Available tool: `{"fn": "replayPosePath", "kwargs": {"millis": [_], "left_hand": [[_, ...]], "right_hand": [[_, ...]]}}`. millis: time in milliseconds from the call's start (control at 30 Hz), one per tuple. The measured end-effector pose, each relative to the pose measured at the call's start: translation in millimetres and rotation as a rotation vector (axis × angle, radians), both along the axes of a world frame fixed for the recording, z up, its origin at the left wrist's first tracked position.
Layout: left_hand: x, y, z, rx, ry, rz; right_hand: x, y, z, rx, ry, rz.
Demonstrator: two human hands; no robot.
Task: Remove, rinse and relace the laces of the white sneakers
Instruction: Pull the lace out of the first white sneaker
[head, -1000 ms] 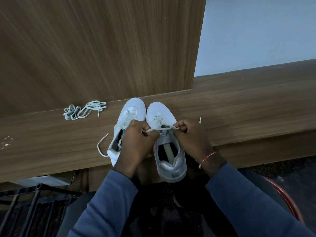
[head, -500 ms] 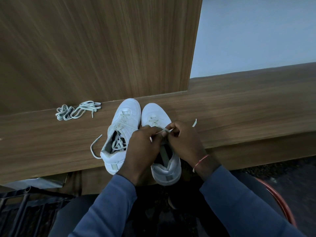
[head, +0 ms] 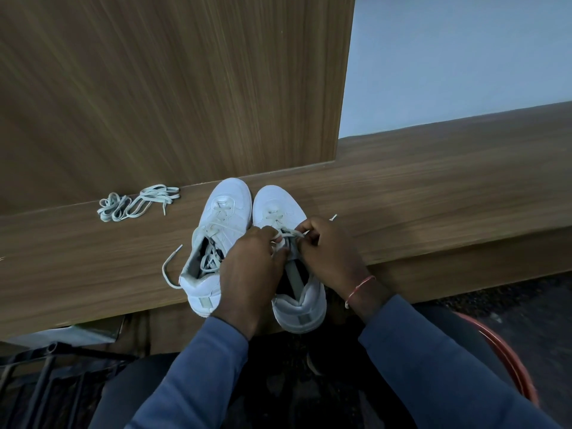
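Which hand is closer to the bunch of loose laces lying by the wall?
Left. The left hand, pinching a lace, is right of the loose laces, past the left sneaker; the right hand is farther right.

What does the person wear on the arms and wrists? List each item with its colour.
The left blue fabric sleeve and the right blue fabric sleeve are long and plain, ending at the wrists. A thin red thread bracelet circles the right wrist. No gloves or watch show.

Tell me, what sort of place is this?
Probably an indoor room at home, though I cannot be sure: a wood-laminate ledge backed by a matching panel, a plain pale wall, and what looks like a red tub low down.
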State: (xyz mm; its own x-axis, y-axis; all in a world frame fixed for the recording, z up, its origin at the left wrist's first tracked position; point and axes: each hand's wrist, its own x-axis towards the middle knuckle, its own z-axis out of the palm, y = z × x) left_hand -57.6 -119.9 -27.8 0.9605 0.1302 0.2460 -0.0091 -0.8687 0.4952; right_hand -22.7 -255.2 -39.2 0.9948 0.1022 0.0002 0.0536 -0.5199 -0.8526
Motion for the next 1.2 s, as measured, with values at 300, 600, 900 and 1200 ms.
{"fn": "replayPosePath", "kwargs": {"millis": [300, 600, 900, 1200], "left_hand": [[4.1, 2.0, -2.1, -0.144, -0.091, 0.045], [8.8, -0.7, -0.9, 0.000, -0.052, 0.010], [5.3, 4.2, 23.6, -1.377, 0.036, 0.068], [1.2, -0.1, 4.2, -0.080, -0.038, -0.074]], "right_hand": [[0.0, 0.6, -0.1, -0.019, -0.017, 0.005], [0.1, 1.2, -1.9, -0.055, -0.028, 0.015], [2.6, 0.3, 0.0, -0.059, -0.007, 0.017], [1.5, 2.4, -0.4, -0.049, -0.011, 0.003]]}}
